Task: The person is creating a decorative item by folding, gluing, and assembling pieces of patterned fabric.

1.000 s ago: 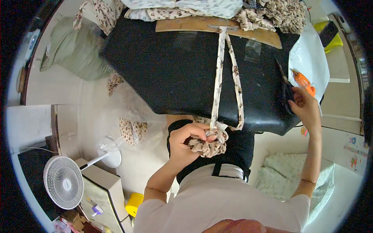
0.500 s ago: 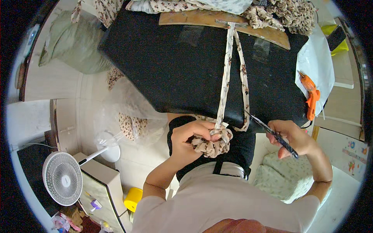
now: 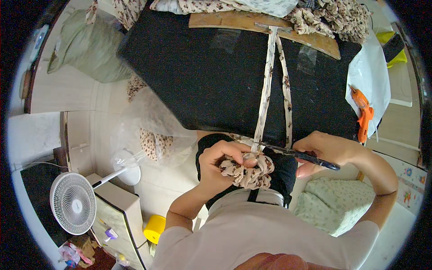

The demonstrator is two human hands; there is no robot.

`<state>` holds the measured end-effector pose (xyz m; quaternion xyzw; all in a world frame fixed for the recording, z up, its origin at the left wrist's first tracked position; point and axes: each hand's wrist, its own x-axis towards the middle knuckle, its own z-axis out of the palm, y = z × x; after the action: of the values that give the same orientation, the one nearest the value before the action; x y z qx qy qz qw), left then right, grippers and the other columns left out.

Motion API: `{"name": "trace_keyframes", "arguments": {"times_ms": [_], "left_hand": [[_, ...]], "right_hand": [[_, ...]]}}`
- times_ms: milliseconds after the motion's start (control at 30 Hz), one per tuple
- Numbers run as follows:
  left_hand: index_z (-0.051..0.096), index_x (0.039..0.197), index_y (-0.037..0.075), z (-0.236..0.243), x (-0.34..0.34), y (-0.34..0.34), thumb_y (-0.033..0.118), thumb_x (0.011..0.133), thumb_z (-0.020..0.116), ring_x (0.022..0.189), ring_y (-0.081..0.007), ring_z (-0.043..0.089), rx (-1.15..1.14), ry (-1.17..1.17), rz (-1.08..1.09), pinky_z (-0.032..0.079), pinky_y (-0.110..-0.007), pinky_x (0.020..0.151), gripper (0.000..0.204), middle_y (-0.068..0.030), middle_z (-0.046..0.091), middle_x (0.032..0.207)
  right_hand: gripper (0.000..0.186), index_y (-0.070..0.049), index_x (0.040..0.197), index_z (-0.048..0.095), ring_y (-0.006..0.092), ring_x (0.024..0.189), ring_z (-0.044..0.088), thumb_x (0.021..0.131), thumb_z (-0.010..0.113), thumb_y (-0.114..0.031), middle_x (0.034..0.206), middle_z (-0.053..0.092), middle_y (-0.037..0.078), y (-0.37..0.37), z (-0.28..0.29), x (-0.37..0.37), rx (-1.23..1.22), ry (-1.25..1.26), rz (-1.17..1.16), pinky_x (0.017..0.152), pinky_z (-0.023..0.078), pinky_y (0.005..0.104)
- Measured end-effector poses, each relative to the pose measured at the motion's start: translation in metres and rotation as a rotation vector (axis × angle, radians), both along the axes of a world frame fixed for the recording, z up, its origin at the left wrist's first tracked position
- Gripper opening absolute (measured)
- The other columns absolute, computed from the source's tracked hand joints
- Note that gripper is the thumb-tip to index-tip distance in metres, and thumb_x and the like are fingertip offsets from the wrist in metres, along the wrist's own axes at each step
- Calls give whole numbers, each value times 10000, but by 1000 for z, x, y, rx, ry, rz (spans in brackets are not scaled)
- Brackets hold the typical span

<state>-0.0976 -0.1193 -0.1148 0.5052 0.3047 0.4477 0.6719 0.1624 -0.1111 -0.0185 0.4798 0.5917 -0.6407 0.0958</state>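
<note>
My left hand [image 3: 220, 164] grips a gathered scrunchie of pale floral fabric [image 3: 246, 171] just below the near edge of the black table [image 3: 202, 85]. Two floral fabric strips [image 3: 265, 90] run from it up across the table to a wooden board [image 3: 243, 22]. My right hand [image 3: 326, 150] holds dark scissors [image 3: 294, 155]. Their blades point left and meet the strips right above the scrunchie.
An orange glue gun [image 3: 363, 114] lies on white paper [image 3: 373, 76] at the table's right. Piles of floral fabric [image 3: 333, 15] sit at the far edge. A white fan [image 3: 74, 209], a clear plastic bag [image 3: 153, 126] and a yellow tub [image 3: 155, 227] are on the floor to the left.
My right hand left the far right table edge by the glue gun, came back with the scissors and brought the blades to the strips. My left hand kept its hold on the scrunchie.
</note>
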Motion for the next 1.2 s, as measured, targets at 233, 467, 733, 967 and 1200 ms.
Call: {"name": "trace_keyframes", "arguments": {"times_ms": [233, 467, 733, 967, 1200], "left_hand": [[540, 744, 48, 1, -2, -1, -69, 674, 773, 816, -172, 668, 1, 17, -1, 528, -268, 722, 269, -143, 668, 905], [542, 746, 45, 3, -2, 0, -75, 677, 768, 804, -173, 668, 11, -7, -11, 526, -266, 716, 265, -146, 668, 908], [569, 736, 34, 9, -4, -11, -65, 686, 760, 765, -204, 672, 166, -93, -123, 522, -287, 666, 220, -178, 675, 879], [579, 751, 39, 5, -11, -15, -41, 678, 776, 802, -263, 687, 365, -148, -86, 524, -315, 641, 225, -189, 670, 846], [555, 740, 39, 10, 2, -22, -80, 705, 739, 810, -282, 688, 351, -175, -71, 536, -334, 650, 222, -181, 670, 857]], "right_hand": [[624, 15, 656, 489, 167, 517, 426, 759, 673, -572, 540, 436, 103, 9, 3, -12, 48, 36, -48, 493, 359, 353], [606, 0, 766, 627, 236, 561, 552, 797, 603, -604, 583, 545, 140, 10, 3, -13, 109, -30, 1, 541, 416, 373], [538, 40, 767, 587, 346, 569, 539, 808, 647, -493, 614, 526, 204, -36, -18, -17, 147, -27, 25, 547, 408, 407], [234, 31, 762, 563, 325, 610, 546, 747, 718, -144, 667, 554, 146, -74, 14, 8, 728, -240, -423, 564, 421, 382], [265, 1, 994, 621, 246, 866, 589, 775, 700, -126, 907, 592, 152, -72, -23, 30, 1352, -734, -593, 753, 460, 342]]}}
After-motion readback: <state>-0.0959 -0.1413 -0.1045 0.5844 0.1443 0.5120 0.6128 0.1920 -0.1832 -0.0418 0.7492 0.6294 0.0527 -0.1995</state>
